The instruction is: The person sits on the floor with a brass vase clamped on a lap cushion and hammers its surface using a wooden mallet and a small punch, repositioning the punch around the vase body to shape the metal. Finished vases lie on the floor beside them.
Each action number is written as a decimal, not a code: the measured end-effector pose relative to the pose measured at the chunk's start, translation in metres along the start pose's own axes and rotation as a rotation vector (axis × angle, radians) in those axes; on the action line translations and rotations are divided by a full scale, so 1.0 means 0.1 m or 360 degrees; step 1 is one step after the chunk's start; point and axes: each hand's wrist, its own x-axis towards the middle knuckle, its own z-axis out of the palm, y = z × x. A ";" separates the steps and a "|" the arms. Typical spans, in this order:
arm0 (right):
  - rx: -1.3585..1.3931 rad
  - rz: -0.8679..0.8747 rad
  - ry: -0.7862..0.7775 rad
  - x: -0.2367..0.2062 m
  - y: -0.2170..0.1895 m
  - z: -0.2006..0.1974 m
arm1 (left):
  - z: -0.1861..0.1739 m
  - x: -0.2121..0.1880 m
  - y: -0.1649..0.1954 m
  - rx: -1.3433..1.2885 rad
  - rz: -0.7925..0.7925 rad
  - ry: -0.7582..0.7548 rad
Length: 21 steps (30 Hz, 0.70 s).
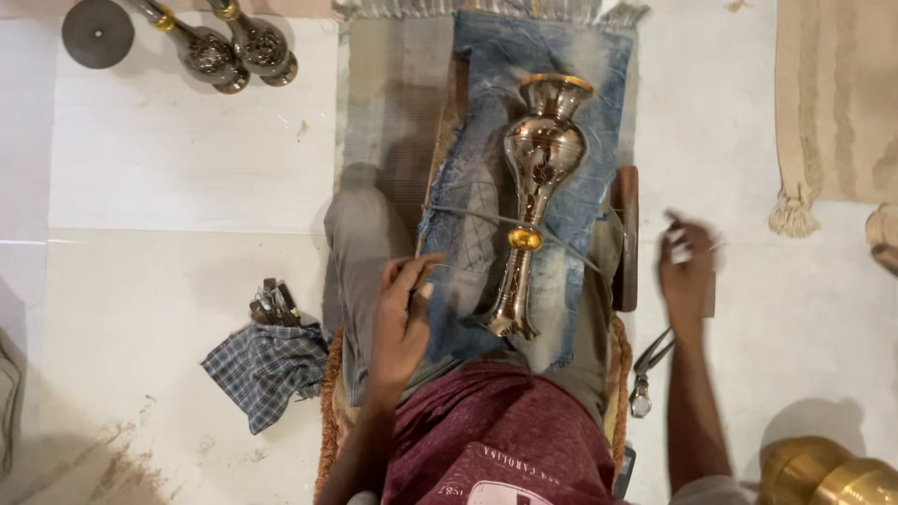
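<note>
Vase lies corded on denim; left hand fingers pinch a thin tool; right hand fingers grip something small.

A silver-and-brass vase lies on a denim cloth across the person's lap, tied down by a cord, while the left hand rests on the denim's edge and the right hand pinches something small and white beside it.

Glossy metal vase lies on faded, rough denim cloth.
</note>
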 end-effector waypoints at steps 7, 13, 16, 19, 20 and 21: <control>-0.0559 0.0270 -0.0048 -0.33 -0.30 0.43 | 0.26 0.26 0.02 -0.0445 0.0022 -0.0219; -0.0222 0.0404 -0.0239 -0.16 -0.16 0.17 | 0.56 0.51 0.05 -0.0627 -0.0067 -0.0435; 0.0619 0.1011 -0.0420 -0.29 -0.09 0.01 | 0.57 0.54 -0.02 -0.0636 0.0041 -0.0427; 0.0484 0.0992 -0.0396 -0.62 -0.08 -0.05 | 0.53 0.57 -0.12 -0.0773 -0.0024 -0.0279; 0.0541 0.0923 -0.0439 -0.79 -0.09 -0.08 | 0.51 0.56 -0.14 -0.0851 -0.0087 -0.0218; 0.0597 0.0851 -0.0472 -0.94 -0.11 -0.11 | 0.50 0.58 -0.16 -0.0903 -0.0119 -0.0198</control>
